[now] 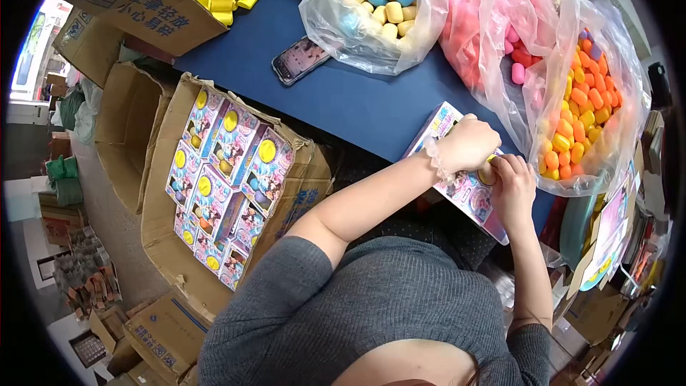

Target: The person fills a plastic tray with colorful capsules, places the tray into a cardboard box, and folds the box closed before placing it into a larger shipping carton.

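Nearest the camera: grey ribbed knit top [386,293], worn by the person.
Box: flat, printed pink-and-white cardboard box [471,196], at the near edge of the blue tabletop [357,111], under and between the hands.
Long axis: slanted from far left to near right.
Left hand: the left hand [468,144] lay curled over the box's far half; whether it gripped anything could not be told.
Right hand: the right hand [513,189] was nearer the box's right long edge, bent fingers meeting at a small yellow piece [491,159]; a firm grasp could not be confirmed.
Right side: clear plastic bag of orange and yellow capsules [582,111], just beside the right hand.
Left side: bare blue surface between the box and the dark phone [300,61].
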`<state>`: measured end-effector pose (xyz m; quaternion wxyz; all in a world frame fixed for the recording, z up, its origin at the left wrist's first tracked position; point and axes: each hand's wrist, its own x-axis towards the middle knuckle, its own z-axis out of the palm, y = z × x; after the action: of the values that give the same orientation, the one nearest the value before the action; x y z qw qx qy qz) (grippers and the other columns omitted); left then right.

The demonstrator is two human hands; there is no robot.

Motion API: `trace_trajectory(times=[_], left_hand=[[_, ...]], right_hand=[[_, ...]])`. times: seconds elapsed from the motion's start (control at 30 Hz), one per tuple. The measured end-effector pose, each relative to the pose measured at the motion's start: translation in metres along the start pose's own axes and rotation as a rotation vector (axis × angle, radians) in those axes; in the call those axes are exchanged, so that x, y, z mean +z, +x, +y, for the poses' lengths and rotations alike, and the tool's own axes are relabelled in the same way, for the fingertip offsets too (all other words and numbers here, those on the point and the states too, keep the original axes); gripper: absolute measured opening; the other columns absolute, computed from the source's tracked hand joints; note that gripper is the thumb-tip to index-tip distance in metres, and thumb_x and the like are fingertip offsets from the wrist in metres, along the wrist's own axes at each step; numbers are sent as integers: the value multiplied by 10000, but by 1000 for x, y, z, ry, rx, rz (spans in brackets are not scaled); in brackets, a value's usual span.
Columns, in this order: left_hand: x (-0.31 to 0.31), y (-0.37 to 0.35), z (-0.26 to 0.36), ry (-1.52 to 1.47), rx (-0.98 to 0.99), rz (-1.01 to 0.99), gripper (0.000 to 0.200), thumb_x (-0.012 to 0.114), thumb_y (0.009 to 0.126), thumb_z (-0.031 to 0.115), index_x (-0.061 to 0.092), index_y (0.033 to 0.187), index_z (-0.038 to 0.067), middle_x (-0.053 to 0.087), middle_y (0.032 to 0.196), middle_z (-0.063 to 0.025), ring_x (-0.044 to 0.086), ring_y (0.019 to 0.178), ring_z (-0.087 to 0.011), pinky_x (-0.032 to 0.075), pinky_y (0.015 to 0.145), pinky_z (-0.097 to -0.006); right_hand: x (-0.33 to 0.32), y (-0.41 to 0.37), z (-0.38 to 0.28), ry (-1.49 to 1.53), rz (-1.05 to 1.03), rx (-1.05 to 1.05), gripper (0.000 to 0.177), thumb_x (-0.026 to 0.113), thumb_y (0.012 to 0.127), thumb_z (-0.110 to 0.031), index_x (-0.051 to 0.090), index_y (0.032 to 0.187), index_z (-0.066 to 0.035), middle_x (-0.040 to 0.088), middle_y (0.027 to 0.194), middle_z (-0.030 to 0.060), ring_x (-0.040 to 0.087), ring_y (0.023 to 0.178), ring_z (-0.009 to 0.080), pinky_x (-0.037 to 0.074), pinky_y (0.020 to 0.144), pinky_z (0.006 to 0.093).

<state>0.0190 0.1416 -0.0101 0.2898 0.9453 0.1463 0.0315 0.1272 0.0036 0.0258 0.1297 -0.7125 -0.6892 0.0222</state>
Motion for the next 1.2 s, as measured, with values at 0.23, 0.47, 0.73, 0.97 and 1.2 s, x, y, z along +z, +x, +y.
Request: trace_trajectory(times=[0.23,0.47,0.73,0.97,1.2], left_hand=[[-13,-17,-7,-140,200,78,1065,864,485,572,551,1277,-68,654,1122,-183,586,1097,-298,382,980,-390],[-23,-51,34,193,143,-72,1399,888,426,499,213,1526,-40,351,1480,-314,247,1453,-446,93,1110,-730],[-81,-92,-14,-958,545,-28,1016,710,475,316,515,1441,73,294,1561,-304,320,1454,-382,171,1183,-459],[-39,-90,4,-963,72,1017,369,615,844,110,596,1201,18,649,1173,-119,616,1081,-213,473,947,-351],[-95,-124,5,186,18,507,619,693,799,514,653,1296,147,525,1458,-107,377,1424,-374,60,1102,-742]], right_hand=[[-6,3,13,260,-14,141,435,771,760,-136,606,1150,-39,691,1006,157,668,957,348,517,854,416],[-17,1,23,489,-105,269,292,737,823,-121,646,1061,23,721,981,147,701,846,254,532,778,340],[-42,-7,52,1445,-82,9,613,764,796,-226,562,1326,5,517,1381,142,510,1280,257,392,1085,407],[3,49,-33,1446,259,255,584,547,959,-75,317,1495,-41,384,1505,139,358,1400,235,266,1154,359],[-15,45,-7,1519,94,-46,590,516,960,-483,575,1290,2,292,1578,233,362,1428,305,284,1151,404]])
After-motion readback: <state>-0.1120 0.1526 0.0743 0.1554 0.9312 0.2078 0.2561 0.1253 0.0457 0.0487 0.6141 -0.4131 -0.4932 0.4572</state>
